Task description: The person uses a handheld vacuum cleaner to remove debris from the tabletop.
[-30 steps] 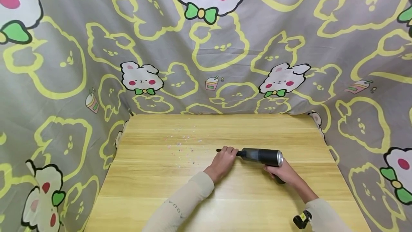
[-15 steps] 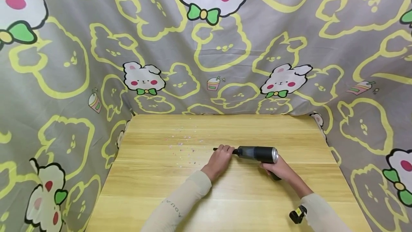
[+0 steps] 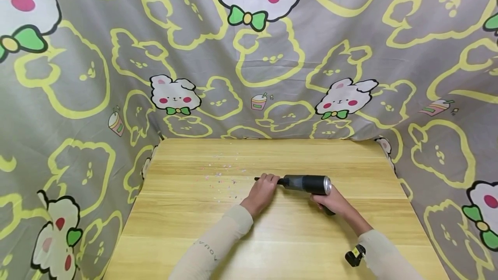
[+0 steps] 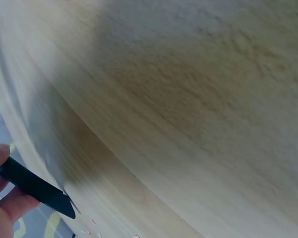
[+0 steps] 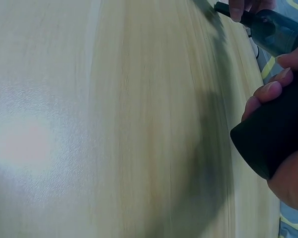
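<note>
Right hand (image 3: 330, 202) grips the hand vacuum (image 3: 307, 183); left hand (image 3: 263, 189) pinches its nozzle (image 3: 266, 179); paper scraps (image 3: 223, 176) dot the bench (image 3: 272, 237).

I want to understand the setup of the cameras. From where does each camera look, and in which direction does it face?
Head: above, facing forward and down at the wooden table; both sleeves, left hand, right hand show.
Left wrist: low over the table, facing the nozzle; left fingers show.
Right wrist: low, facing along the table; right fingers on the black handle show.
Shared: all views show the handheld vacuum.
</note>
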### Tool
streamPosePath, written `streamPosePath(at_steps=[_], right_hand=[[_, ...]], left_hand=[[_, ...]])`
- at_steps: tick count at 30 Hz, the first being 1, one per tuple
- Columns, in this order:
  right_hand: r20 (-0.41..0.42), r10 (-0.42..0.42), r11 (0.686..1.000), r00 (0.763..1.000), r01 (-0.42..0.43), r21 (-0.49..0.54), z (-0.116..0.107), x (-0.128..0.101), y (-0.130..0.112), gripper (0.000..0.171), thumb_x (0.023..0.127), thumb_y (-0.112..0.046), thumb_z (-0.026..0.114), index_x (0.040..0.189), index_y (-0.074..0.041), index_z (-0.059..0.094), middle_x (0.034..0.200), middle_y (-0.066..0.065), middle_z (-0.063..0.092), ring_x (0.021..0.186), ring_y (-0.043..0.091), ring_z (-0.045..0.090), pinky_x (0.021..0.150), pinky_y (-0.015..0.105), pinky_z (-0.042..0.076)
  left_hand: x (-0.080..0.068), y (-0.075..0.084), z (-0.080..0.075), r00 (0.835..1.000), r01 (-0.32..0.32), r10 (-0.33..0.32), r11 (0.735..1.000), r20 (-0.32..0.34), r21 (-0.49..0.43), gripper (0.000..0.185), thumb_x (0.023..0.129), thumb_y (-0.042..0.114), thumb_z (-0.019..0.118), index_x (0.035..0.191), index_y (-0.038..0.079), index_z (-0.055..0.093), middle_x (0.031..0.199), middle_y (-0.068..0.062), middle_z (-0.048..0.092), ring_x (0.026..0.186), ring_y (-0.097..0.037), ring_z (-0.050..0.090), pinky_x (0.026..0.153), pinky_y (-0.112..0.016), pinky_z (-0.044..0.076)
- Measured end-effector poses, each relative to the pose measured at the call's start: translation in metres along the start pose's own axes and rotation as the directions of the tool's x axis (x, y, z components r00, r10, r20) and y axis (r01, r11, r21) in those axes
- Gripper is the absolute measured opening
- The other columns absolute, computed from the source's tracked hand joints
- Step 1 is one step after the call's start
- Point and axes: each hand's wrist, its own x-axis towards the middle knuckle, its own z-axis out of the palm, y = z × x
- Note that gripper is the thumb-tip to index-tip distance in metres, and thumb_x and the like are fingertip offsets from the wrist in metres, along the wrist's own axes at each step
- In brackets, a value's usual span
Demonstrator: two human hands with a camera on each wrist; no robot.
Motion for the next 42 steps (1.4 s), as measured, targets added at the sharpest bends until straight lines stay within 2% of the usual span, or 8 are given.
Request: streamPosePath(at_steps=[5,18,35,42], right_hand=[[-0.001,0.007,1.000,1.000,-0.007,0.019,0.004,0.003,-0.002,0.027,0.094,-0.003,0.068,0.113,0.014,0.057,0.074,0.023,0.062,0.054,0.015,0.058,0.051,0.035,0.056],[-0.026,0.024,1.000,0.999,-0.024,-0.009,0.012,0.011,-0.005,0.015,0.092,-0.004,0.071,0.099,0.006,0.062,0.064,0.007,0.058,0.054,0.015,0.058,0.052,0.030,0.055],[-0.018,0.008,1.000,1.000,-0.008,0.002,0.021,0.020,-0.004,0.018,0.092,-0.002,0.070,0.102,0.010,0.061,0.064,0.004,0.057,0.053,0.013,0.056,0.051,0.028,0.054],[-0.010,-0.002,1.000,1.000,0.002,0.024,0.025,0.023,-0.009,0.012,0.093,-0.002,0.070,0.098,0.006,0.061,0.064,0.004,0.057,0.052,0.015,0.056,0.051,0.029,0.053]], left_hand=[[-0.001,-0.003,-0.001,1.000,0.012,-0.012,1.000,0.010,0.017,0.027,0.101,0.001,0.059,0.125,0.010,0.070,0.117,-0.005,0.076,0.102,-0.020,0.074,0.089,-0.023,0.065],[-0.004,-0.012,-0.002,1.000,0.020,-0.020,1.000,0.006,0.019,0.026,0.100,0.000,0.062,0.123,0.009,0.071,0.115,-0.007,0.077,0.101,-0.021,0.074,0.088,-0.024,0.065],[-0.010,-0.019,-0.004,0.999,0.036,-0.036,0.999,-0.002,0.024,0.024,0.101,0.000,0.061,0.121,0.008,0.072,0.114,-0.007,0.077,0.101,-0.020,0.074,0.089,-0.025,0.065],[-0.012,-0.024,-0.003,0.999,0.044,-0.044,0.998,-0.009,0.034,0.023,0.100,0.001,0.062,0.120,0.008,0.072,0.113,-0.007,0.077,0.100,-0.021,0.075,0.088,-0.024,0.065]])
